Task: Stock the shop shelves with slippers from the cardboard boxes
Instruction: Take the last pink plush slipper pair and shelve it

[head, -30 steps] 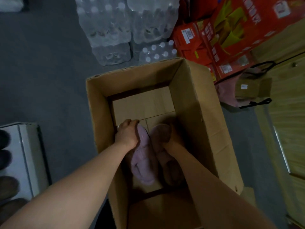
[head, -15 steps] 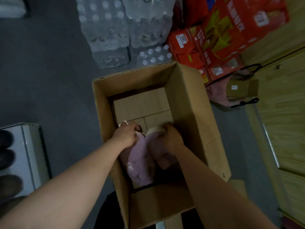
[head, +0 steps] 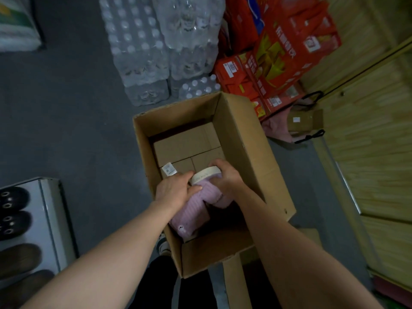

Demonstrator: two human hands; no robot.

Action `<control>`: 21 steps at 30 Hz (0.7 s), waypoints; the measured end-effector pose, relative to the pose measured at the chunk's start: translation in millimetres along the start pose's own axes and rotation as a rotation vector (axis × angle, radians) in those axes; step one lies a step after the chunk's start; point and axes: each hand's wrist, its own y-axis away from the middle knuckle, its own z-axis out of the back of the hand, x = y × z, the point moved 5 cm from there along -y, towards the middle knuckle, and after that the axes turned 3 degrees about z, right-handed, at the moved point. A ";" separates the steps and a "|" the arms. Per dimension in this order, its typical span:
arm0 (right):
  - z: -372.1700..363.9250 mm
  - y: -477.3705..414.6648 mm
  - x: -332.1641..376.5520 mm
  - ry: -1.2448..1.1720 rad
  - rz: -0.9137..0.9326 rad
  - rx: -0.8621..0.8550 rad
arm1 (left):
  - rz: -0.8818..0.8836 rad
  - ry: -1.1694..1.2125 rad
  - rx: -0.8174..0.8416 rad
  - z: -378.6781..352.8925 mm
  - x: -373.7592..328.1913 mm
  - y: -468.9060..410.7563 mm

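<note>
Curled fingers (head: pixel 195 188) of the left hand (head: pixel 174 190) grip the far end of a pink slipper (head: pixel 189 217), which lies lengthwise inside the open cardboard box (head: pixel 245 141), its other end close to the near wall. Just beside it, the right hand (head: pixel 228 178) holds a second pink slipper (head: pixel 215 196), its fingers (head: pixel 215 164) wrapped over the cream sole (head: pixel 205 175), which is turned up on edge. The two slippers touch between the hands, and both forearms reach down into the box from the near side. Past the hands, the far half of the box is packed tight with smaller plain cartons (head: pixel 185 143), and a white label (head: pixel 168 169) shows just beside the left thumb. The box stands on a grey floor (head: pixel 66 112). Beyond it are shrink-wrapped packs of water bottles (head: pixel 142 52) and red printed cartons (head: pixel 287 52). To the right, a brown paper bag (head: pixel 305 121) with black handles sits by a wooden panel (head: pixel 374 141). At the left edge a white shelf (head: pixel 52 219) carries dark slippers (head: pixel 12 201) and brown slippers (head: pixel 19 257).
</note>
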 end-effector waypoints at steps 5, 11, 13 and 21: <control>6.7 14.0 5.7 -0.134 -0.021 -0.179 | 0.022 0.079 -0.012 3.8 -8.7 -2.0; 3.5 45.1 2.4 -0.202 -0.123 -0.254 | 0.350 0.390 -0.108 34.2 -6.0 16.6; 5.0 59.4 3.3 -0.240 -0.161 -0.270 | 0.478 0.598 -0.128 40.0 -1.2 25.4; 19.4 94.9 37.1 -0.364 -0.350 -0.433 | 0.745 1.062 -0.339 64.5 -0.6 65.4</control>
